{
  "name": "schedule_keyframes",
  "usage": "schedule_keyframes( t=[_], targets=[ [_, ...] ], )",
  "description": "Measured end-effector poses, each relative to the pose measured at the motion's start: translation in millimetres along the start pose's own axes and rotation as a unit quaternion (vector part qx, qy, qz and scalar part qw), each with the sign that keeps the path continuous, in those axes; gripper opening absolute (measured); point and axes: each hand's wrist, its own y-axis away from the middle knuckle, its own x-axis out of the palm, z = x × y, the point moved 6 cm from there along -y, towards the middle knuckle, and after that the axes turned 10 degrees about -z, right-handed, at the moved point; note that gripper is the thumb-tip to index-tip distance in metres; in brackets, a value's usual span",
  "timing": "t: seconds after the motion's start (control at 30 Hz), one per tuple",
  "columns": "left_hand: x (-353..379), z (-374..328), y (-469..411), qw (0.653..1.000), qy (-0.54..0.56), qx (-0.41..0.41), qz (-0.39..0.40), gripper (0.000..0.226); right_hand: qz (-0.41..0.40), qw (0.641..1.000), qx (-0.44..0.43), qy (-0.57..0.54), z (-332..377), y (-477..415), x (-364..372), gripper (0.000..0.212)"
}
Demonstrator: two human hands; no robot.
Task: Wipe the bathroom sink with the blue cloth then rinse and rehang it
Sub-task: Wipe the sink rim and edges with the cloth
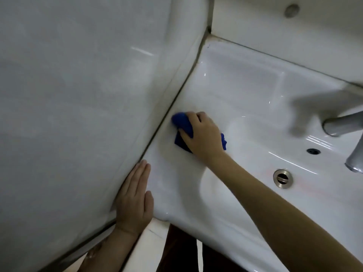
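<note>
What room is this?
Most likely a bathroom: a white ceramic sink with a round metal drain, a grey metal tap, and glossy pale wall tiles.

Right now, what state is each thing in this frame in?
Crumpled blue cloth: pressed on the sink's left ledge by the wall seam.
Right hand: closed on the cloth.
Left hand: flat, open, on the sink's front-left corner.
White ceramic sink: glossy.
Round metal drain: unplugged.
Grey metal faucet: no water visible.

Right hand (202, 132) pressing down (grip curled); left hand (135, 197) flat.
</note>
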Motion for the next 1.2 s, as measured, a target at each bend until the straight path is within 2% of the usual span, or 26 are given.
schedule_keyframes(
  t=[0.07, 0.13, 0.2, 0.23, 0.27, 0.33, 0.37, 0.43, 0.57, 0.67, 0.77, 0.87, 0.93, 1.0, 1.1, 1.2],
  targets=[
    [1, 2, -1, 1.000, 0.003, -0.004, 0.011, 0.056, 0.063, 0.994, -0.093, -0.015, 32, 62, 3, 0.048],
    [1, 2, 0, 1.000, 0.004, -0.006, 0.023, 0.057, 0.140, 0.963, -0.228, -0.028, 54, 108, 2, 0.047],
    [0, 2, 0, 1.000, 0.010, -0.005, 0.023, 0.057, 0.133, 0.935, -0.328, -0.009, 41, 107, -3, 0.044],
    [-1, 2, 0, 1.000, 0.015, -0.003, 0.018, 0.056, 0.111, 0.940, -0.322, 0.006, 28, 90, -3, 0.043],
    [-1, 2, -1, 1.000, 0.021, -0.003, 0.014, 0.056, 0.081, 0.959, -0.270, 0.024, 14, 66, -3, 0.042],
    [-1, 0, -1, 1.000, 0.025, -0.001, 0.011, 0.055, 0.013, 0.992, -0.111, 0.060, -2, 20, -5, 0.039],
    [-1, -1, -1, 1.000, 0.025, 0.002, 0.010, 0.055, 0.003, 0.997, -0.053, 0.063, 1, 12, 0, 0.037],
    [-2, -1, -2, 0.999, 0.031, 0.006, 0.013, 0.054, 0.029, 0.999, 0.006, 0.011, 22, 25, 7, 0.039],
    [-4, 6, 0, 0.999, 0.048, -0.013, 0.018, 0.051, 0.206, 0.969, 0.005, -0.136, 69, 107, 9, 0.041],
    [-5, 7, 2, 0.998, 0.052, -0.024, 0.020, 0.051, 0.279, 0.947, 0.004, -0.157, 66, 135, -8, 0.039],
    [-7, 4, 1, 0.999, 0.038, -0.012, 0.023, 0.044, 0.329, 0.932, 0.012, -0.151, 30, 162, -41, 0.038],
    [-6, 2, 6, 0.999, 0.039, 0.005, 0.021, 0.024, 0.334, 0.931, 0.034, -0.145, 5, 185, -64, 0.039],
    [-6, 2, 16, 0.999, 0.048, 0.015, 0.020, 0.014, 0.324, 0.934, 0.026, -0.148, 17, 178, -54, 0.038],
    [-8, 5, 27, 0.998, 0.052, 0.001, 0.030, 0.021, 0.300, 0.941, -0.004, -0.159, 50, 156, -27, 0.037],
    [-15, 10, 29, 0.995, 0.062, -0.066, 0.036, 0.035, 0.288, 0.941, -0.006, -0.175, 87, 131, 7, 0.034],
    [-14, 8, 27, 0.997, 0.046, -0.038, 0.039, 0.034, 0.297, 0.939, 0.001, -0.176, 66, 147, -14, 0.033]
  ],
)
